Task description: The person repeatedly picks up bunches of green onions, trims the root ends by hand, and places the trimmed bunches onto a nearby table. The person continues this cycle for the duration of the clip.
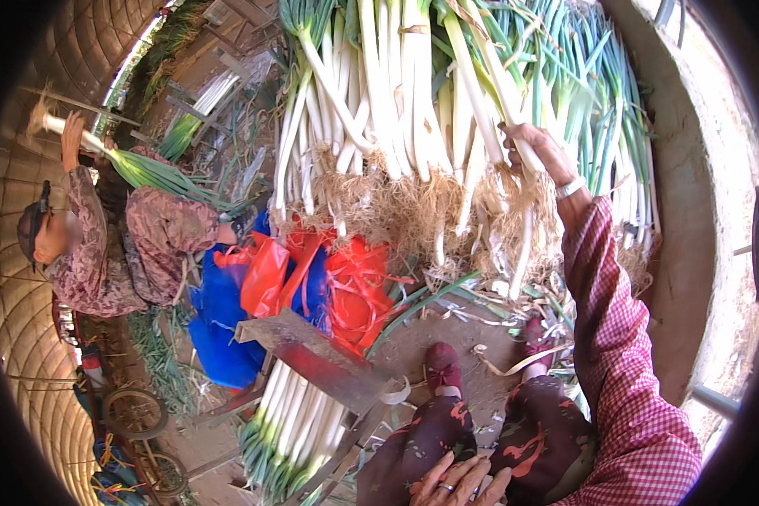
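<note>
My right hand (541,152) is closed around the white shank of a large green onion (494,73), at the front of a big heap. Other large green onions (417,101) lie packed around it, green leaves pointing away and shaggy roots (417,202) towards me. Some dried skins and roots hang just below my fingers. At the bottom of the view, my left hand (462,482) lies over my patterned trousers, its fingers spread and no object visible in it; a ring is on one finger.
A wooden bench or rack (319,360) holds trimmed onions (300,411) on my left. Beyond lie red plastic strips (357,291) and blue sheeting (228,329). A seated co-worker (101,253) holds an onion (133,164). A low wall (683,190) borders the heap on the right.
</note>
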Motion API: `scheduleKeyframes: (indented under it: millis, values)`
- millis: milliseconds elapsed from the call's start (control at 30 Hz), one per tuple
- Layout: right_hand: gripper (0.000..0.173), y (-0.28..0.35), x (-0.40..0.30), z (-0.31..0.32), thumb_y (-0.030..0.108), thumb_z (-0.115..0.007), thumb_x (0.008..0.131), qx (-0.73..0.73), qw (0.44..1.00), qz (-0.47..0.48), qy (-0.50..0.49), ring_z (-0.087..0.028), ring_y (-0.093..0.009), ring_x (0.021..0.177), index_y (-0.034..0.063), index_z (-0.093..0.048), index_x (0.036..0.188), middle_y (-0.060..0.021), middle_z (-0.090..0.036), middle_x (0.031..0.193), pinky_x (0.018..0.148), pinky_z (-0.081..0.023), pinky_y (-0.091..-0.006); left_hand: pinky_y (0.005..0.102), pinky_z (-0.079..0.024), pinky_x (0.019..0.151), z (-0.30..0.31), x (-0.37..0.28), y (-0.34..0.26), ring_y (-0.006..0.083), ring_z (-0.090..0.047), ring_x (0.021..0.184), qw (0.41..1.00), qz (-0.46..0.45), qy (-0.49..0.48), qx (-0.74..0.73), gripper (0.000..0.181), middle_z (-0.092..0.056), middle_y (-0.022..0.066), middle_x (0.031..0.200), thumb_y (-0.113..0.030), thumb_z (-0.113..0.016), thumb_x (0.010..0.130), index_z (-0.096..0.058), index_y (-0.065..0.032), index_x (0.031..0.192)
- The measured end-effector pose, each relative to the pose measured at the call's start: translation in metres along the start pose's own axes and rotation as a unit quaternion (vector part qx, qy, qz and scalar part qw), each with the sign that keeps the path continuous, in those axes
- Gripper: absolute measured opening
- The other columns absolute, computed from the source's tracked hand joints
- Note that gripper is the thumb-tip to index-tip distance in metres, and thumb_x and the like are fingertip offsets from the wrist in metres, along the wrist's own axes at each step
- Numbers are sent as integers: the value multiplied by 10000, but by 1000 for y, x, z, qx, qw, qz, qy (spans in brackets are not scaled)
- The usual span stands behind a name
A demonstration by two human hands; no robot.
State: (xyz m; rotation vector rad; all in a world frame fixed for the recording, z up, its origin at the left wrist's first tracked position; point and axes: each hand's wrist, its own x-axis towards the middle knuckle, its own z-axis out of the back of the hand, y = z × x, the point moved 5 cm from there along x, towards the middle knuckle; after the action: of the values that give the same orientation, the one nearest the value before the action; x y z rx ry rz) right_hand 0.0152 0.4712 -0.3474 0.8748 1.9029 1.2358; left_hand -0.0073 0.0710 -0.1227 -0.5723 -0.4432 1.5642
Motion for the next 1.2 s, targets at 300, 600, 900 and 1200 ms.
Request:
scheduleKeyframes:
  millis: [300, 600, 900, 1200]
  values:
    - [533, -66, -116, 45, 252, -606, 808, -29, 989, -92, -109, -621, -246, 767, -90, -460, 1190, -181, -602, 977, 611, -531, -337, 467, -464, 894, 7, -27, -17, 269, -600, 932, 996, -58, -47, -57, 311, -620, 114, 973, -105, -681, 724, -645, -59, 1029]
    - [415, 161, -242, 16, 348, -671, 776, 67, 995, -65, -19, -539, -140, 658, 41, -610, 1049, -75, -579, 791, 641, -502, -300, 355, -473, 775, 3, -65, 4, 225, -628, 790, 982, 0, -157, -104, 140, -664, 62, 867, -139, -634, 817, -664, -88, 944]
    - [332, -36, -390, 85, 281, -500, 878, 124, 956, -262, 38, -608, -197, 816, 27, -599, 1068, -98, -632, 905, 725, -497, -323, 337, -510, 766, -139, -75, -45, 185, -597, 810, 676, 205, -124, -697, 191, -603, 61, 896, -90, -562, 861, -548, -57, 1048]
    - [669, -54, -478, 58, 327, -584, 795, 187, 951, -242, 48, -617, -332, 962, -23, -355, 1316, -278, -572, 1141, 897, -493, -406, 340, -474, 762, -286, -99, -69, 193, -568, 855, 570, 355, 125, -730, 342, -552, 53, 943, -382, -464, 947, -502, -88, 1118]
